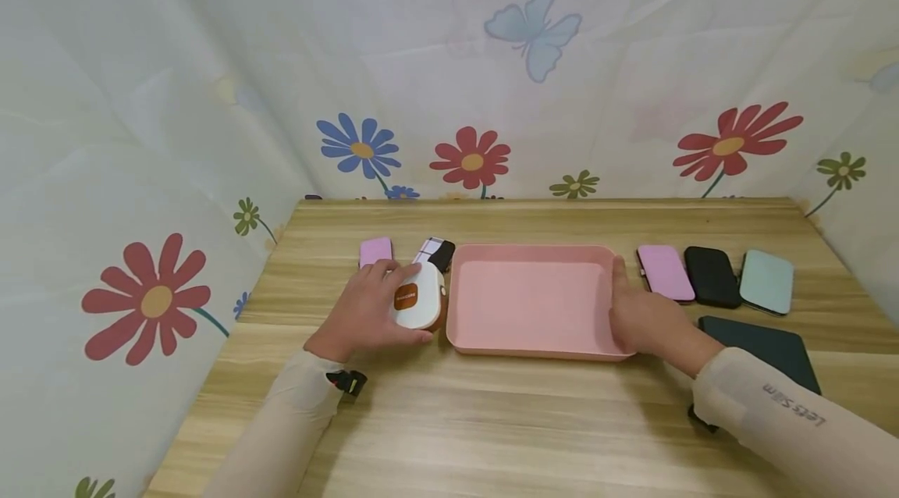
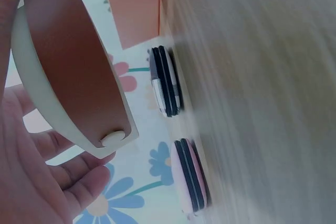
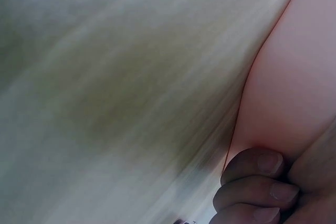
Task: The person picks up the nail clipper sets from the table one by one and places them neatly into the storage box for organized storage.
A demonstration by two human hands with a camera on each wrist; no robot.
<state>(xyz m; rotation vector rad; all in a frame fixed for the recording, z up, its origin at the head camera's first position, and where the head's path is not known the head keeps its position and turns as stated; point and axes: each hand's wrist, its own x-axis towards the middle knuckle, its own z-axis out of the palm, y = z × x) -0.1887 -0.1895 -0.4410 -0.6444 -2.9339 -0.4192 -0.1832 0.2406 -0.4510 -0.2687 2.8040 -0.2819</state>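
My left hand [image 1: 372,311] holds a white rounded case [image 1: 421,299] with a brown label, just left of the pink tray. In the left wrist view the case shows a brown side band [image 2: 79,56] with a round snap, raised above the table between thumb and fingers. My right hand [image 1: 642,318] is at the tray's right wall, its thumb side along the rim. Its fingers [image 3: 254,190] appear curled against the outside of the pink tray [image 1: 534,307] in the right wrist view; part of the grip is hidden.
Behind my left hand lie a pink zip case [image 1: 375,250] and a checked black-and-white case [image 1: 437,252]. Right of the tray are a pink case [image 1: 666,273], a black case [image 1: 712,277], a mint case [image 1: 768,282] and a dark green flat case [image 1: 765,350] partly under the right forearm.
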